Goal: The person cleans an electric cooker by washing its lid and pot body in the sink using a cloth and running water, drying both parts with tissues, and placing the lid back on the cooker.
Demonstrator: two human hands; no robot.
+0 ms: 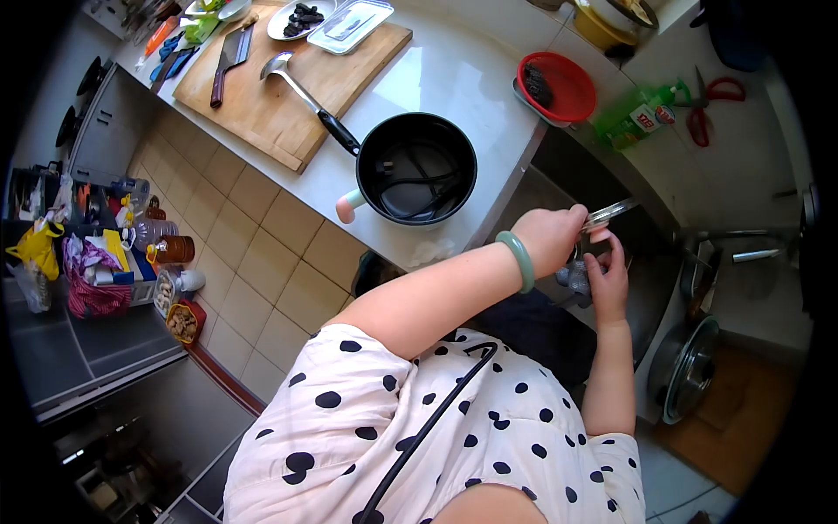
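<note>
My left hand [554,240], with a green bangle at the wrist, is closed on a shiny metal piece [614,212] over the dark sink [572,166]. Just below it, my right hand [608,281] has its thumb and index finger apart, the index fingertip close to the left fingers. Beside the right thumb is a grey, shiny object [575,278]; its shape and any contact are unclear. A black pot [417,168] stands at the counter's edge, a dark cord-like shape visible inside.
On the counter [419,83] lies a wooden board [297,122] with a cleaver [232,59] and ladle [301,87]. A red basin [567,86], green bottle [635,120] and red-handled scissors [703,103] are behind the sink. A lidded pot [690,371] is at right.
</note>
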